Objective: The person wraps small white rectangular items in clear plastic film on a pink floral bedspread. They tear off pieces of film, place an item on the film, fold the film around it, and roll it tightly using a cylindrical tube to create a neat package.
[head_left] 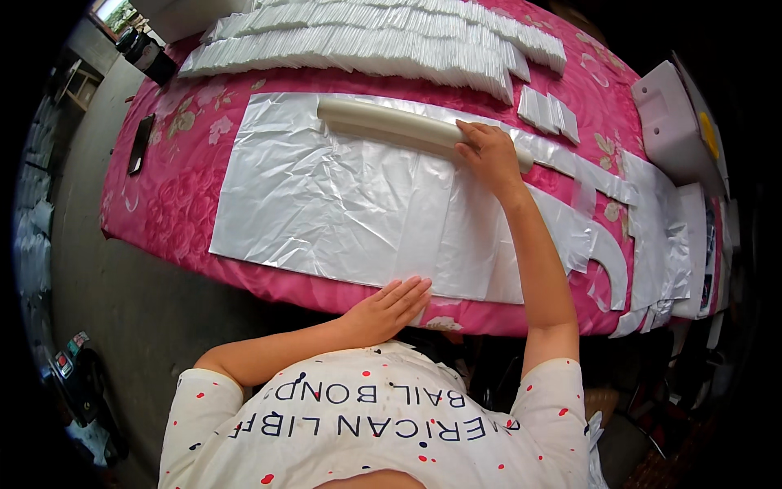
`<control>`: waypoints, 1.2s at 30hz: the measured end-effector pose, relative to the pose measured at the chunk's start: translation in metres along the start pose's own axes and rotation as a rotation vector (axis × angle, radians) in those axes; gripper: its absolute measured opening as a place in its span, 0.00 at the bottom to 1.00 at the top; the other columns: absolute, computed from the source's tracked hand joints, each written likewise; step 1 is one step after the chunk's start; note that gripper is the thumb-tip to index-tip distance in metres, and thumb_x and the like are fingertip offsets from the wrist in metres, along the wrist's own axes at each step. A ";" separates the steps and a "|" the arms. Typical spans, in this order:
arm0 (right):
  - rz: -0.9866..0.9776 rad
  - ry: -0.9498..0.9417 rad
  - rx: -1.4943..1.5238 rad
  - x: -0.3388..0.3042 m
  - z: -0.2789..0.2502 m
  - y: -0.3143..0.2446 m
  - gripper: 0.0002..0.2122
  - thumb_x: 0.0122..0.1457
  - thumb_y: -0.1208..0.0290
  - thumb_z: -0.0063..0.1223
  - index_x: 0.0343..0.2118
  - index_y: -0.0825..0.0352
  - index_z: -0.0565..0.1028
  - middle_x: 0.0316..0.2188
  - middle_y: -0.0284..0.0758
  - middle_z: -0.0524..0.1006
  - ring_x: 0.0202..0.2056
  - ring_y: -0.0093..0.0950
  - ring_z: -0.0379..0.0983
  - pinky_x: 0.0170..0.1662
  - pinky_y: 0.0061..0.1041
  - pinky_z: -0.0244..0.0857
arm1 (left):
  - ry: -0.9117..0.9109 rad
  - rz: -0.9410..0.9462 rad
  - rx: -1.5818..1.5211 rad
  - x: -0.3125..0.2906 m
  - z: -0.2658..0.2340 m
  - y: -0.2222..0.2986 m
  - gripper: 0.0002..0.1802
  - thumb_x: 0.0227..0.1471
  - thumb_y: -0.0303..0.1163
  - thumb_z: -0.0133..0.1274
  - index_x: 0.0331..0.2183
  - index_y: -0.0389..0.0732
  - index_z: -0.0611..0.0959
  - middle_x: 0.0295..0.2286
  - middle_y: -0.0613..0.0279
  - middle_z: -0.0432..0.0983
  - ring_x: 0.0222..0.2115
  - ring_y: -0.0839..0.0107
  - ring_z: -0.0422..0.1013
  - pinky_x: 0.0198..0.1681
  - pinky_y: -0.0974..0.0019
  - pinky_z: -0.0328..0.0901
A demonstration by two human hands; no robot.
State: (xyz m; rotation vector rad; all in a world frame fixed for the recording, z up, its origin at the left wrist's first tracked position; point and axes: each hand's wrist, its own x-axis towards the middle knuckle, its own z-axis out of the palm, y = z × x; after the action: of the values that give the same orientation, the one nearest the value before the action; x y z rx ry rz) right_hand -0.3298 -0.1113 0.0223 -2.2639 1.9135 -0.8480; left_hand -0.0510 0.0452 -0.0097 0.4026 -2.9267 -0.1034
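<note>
A stack of thin, shiny white plastic sheets or bags (326, 204) lies flat and creased on the table in front of me. Across its far side rests a long beige tube (391, 125), slanting slightly down to the right. My right hand (489, 153) grips this tube near its right end, thumb on the near side and fingers over the top. At the near edge of the plastic, my left hand (389, 308) lies flat with fingers stretched out, holding nothing. A paler translucent strip (419, 220) runs over the plastic between the two hands.
Long rows of folded white packets (350, 53) line the far side, with a small bundle (547, 114) nearer. A pink floral cloth (175, 204) covers the table. A dark jar (147, 55), a black strip-shaped object (141, 144), a white box (676, 122) and plastic offcuts (656, 220) surround the work.
</note>
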 end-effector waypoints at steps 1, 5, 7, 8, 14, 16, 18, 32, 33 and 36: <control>0.009 0.009 0.016 0.002 -0.001 0.003 0.18 0.47 0.69 0.58 0.44 0.61 0.74 0.40 0.33 0.75 0.43 0.33 0.67 0.48 0.33 0.59 | 0.013 0.014 -0.127 -0.002 -0.006 -0.006 0.33 0.46 0.36 0.46 0.53 0.32 0.63 0.56 0.48 0.53 0.58 0.58 0.50 0.60 0.57 0.45; -0.101 0.236 -0.008 -0.007 -0.006 -0.028 0.18 0.45 0.75 0.58 0.42 0.65 0.74 0.40 0.36 0.74 0.44 0.35 0.67 0.49 0.33 0.60 | 0.048 0.070 -0.360 -0.015 -0.015 -0.030 0.32 0.42 0.33 0.52 0.50 0.32 0.67 0.51 0.50 0.61 0.51 0.59 0.60 0.54 0.61 0.56; -0.120 0.016 0.205 -0.030 -0.016 -0.045 0.17 0.44 0.78 0.57 0.41 0.66 0.73 0.39 0.37 0.73 0.43 0.35 0.67 0.47 0.32 0.62 | 0.074 0.115 -0.391 -0.014 -0.021 -0.035 0.27 0.41 0.32 0.53 0.45 0.32 0.71 0.45 0.53 0.65 0.46 0.61 0.64 0.51 0.63 0.60; -0.125 -0.091 0.303 -0.045 -0.024 -0.055 0.17 0.44 0.79 0.56 0.40 0.67 0.73 0.39 0.37 0.73 0.43 0.36 0.67 0.46 0.31 0.63 | 0.071 0.152 -0.380 -0.014 -0.023 -0.038 0.25 0.41 0.32 0.53 0.44 0.32 0.72 0.44 0.54 0.66 0.45 0.61 0.64 0.50 0.63 0.61; -0.265 -0.398 0.333 -0.117 -0.021 -0.091 0.21 0.40 0.84 0.49 0.42 0.68 0.72 0.43 0.39 0.71 0.46 0.39 0.65 0.48 0.32 0.63 | 0.091 0.276 -0.358 -0.014 -0.022 -0.049 0.18 0.42 0.33 0.54 0.37 0.35 0.75 0.39 0.58 0.70 0.41 0.63 0.67 0.44 0.66 0.65; -0.247 -0.420 0.324 -0.122 -0.023 -0.091 0.24 0.38 0.84 0.49 0.45 0.67 0.71 0.47 0.39 0.68 0.49 0.41 0.62 0.51 0.32 0.61 | 0.151 0.265 -0.449 -0.012 -0.024 -0.050 0.17 0.43 0.33 0.55 0.37 0.35 0.76 0.38 0.58 0.71 0.38 0.62 0.69 0.42 0.65 0.67; -0.235 -0.391 0.337 -0.121 -0.023 -0.094 0.23 0.39 0.84 0.49 0.44 0.67 0.71 0.46 0.38 0.69 0.48 0.40 0.63 0.50 0.32 0.62 | 0.296 0.206 -0.612 -0.012 -0.025 -0.049 0.16 0.44 0.32 0.57 0.37 0.36 0.76 0.39 0.56 0.72 0.36 0.61 0.71 0.39 0.64 0.69; -0.130 -0.097 0.265 -0.133 -0.007 -0.095 0.15 0.41 0.83 0.51 0.36 0.65 0.77 0.34 0.34 0.75 0.36 0.33 0.70 0.38 0.28 0.67 | 0.097 -0.045 -0.540 0.022 -0.040 -0.080 0.51 0.37 0.64 0.52 0.53 0.34 0.62 0.47 0.49 0.67 0.48 0.54 0.64 0.51 0.56 0.58; -0.101 -0.100 0.272 -0.131 -0.010 -0.094 0.14 0.43 0.83 0.51 0.35 0.65 0.77 0.32 0.34 0.76 0.34 0.31 0.71 0.37 0.27 0.67 | 0.095 -0.090 -0.639 0.024 -0.039 -0.082 0.51 0.39 0.65 0.49 0.54 0.34 0.62 0.47 0.49 0.67 0.48 0.54 0.64 0.51 0.57 0.58; 0.182 -0.148 0.446 -0.123 -0.012 -0.096 0.08 0.47 0.79 0.50 0.31 0.67 0.78 0.26 0.36 0.77 0.28 0.30 0.73 0.32 0.26 0.67 | 0.068 -0.304 -0.972 0.030 -0.036 -0.092 0.49 0.45 0.67 0.42 0.54 0.33 0.62 0.45 0.50 0.69 0.46 0.54 0.65 0.49 0.58 0.59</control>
State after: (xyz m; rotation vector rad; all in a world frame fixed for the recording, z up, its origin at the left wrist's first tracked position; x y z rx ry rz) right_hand -0.2591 0.0282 0.0243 -1.8105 1.6363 -0.9390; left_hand -0.0483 -0.0532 0.0220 0.6238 -2.3322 -1.4137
